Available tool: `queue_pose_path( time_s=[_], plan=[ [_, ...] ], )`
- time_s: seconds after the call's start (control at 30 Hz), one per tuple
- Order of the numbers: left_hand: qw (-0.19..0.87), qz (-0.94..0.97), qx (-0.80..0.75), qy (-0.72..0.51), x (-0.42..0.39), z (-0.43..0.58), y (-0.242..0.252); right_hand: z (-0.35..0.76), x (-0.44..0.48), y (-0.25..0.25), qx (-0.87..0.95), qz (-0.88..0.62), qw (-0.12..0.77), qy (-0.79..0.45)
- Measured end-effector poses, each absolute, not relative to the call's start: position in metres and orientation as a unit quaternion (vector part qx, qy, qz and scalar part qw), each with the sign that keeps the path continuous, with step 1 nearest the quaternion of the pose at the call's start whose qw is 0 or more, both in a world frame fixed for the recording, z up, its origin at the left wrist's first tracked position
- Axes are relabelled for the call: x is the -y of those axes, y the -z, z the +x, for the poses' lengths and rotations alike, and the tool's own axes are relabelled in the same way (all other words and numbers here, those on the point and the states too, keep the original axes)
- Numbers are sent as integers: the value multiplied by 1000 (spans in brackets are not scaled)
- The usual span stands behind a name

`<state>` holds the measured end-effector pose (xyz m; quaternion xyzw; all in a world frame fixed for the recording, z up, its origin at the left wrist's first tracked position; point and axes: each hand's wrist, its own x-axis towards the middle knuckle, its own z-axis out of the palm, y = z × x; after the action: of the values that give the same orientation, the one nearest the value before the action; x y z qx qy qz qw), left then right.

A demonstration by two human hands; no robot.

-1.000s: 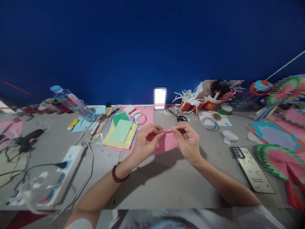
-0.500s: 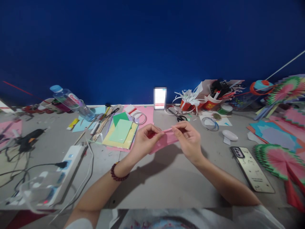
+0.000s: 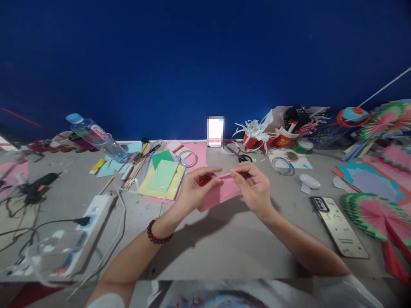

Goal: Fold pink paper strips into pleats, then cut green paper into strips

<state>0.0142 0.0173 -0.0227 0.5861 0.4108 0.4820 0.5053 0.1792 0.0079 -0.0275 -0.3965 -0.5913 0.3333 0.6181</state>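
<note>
Head view: above the surface (image 3: 218,256), well back from its near edge, a folded pink paper (image 3: 221,196) hangs between two hands. The right hand (image 3: 254,190) is nearly closed, thumb and forefinger pinching the paper's upper edge near its right end. The left hand (image 3: 196,188) is half curled, thumb against the paper's left part and forefinger out straight just above the fold; whether its other fingers grip behind cannot be told. Both hands cover the paper's ends. Toward the far edge lie black-handled scissors (image 3: 245,159), just beyond the right hand; a pale green sheet (image 3: 163,176) tops a stack left of the left hand. Near the right edge lies a phone (image 3: 340,226), by the left a power strip (image 3: 90,233). Half a second ago that left forefinger was bent down to the paper; now it is straightened, and the paper's lower left corner hangs slightly lower.
</note>
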Motion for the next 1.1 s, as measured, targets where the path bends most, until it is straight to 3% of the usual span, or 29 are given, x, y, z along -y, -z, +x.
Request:
queue_pose_path(
  time_s=[0.5,0.7,0.87,1.1],
  plan=[
    [405,650,-383,-516,-15,13,20,181,-6,25,616,-381,601,-337],
    [320,688,-380,-529,-15,8,18,191,-11,28,649,-380,537,-383],
    [296,711,-375,-516,-12,7,14,196,-14,22,698,-394,498,-333],
    [299,742,-366,-475,-9,9,13,195,-14,13,716,-389,511,-275]
  ],
)
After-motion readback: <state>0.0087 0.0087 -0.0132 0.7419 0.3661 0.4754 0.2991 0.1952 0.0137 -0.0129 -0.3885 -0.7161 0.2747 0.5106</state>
